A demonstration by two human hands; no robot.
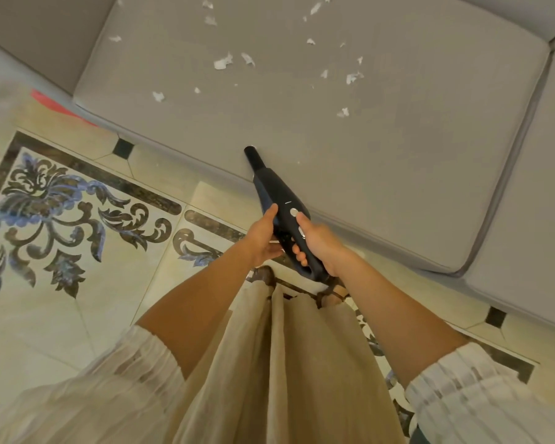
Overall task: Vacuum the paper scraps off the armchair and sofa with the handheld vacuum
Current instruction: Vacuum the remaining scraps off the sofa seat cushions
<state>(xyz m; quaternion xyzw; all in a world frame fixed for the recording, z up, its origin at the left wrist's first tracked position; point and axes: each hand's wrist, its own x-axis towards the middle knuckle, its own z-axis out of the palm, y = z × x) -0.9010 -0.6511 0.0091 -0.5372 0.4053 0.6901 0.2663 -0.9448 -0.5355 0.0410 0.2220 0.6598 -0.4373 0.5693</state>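
Between both hands, black handheld vacuum (277, 200), right hand (321, 245) gripping handle, left hand (263, 235) cupping body, nozzle on grey sofa cushion (398, 155), paper scraps (223, 62) beyond.

Black handheld vacuum (277, 200), nozzle down at grey sofa cushion (398, 161) front edge; white paper scraps (222, 62) scattered farther back.

Sofa seat cushion (382, 174): plain grey. Paper scraps (222, 63): white. Handheld vacuum (281, 206): black, two pale oval buttons. Floor tiles (77, 315): cream, dark brown and blue floral scroll inlay, dark border strips, small black squares. Skirt (269, 363): beige. Sleeves (481, 392): sheer white. Red strip (50, 100) beside sofa's left edge.
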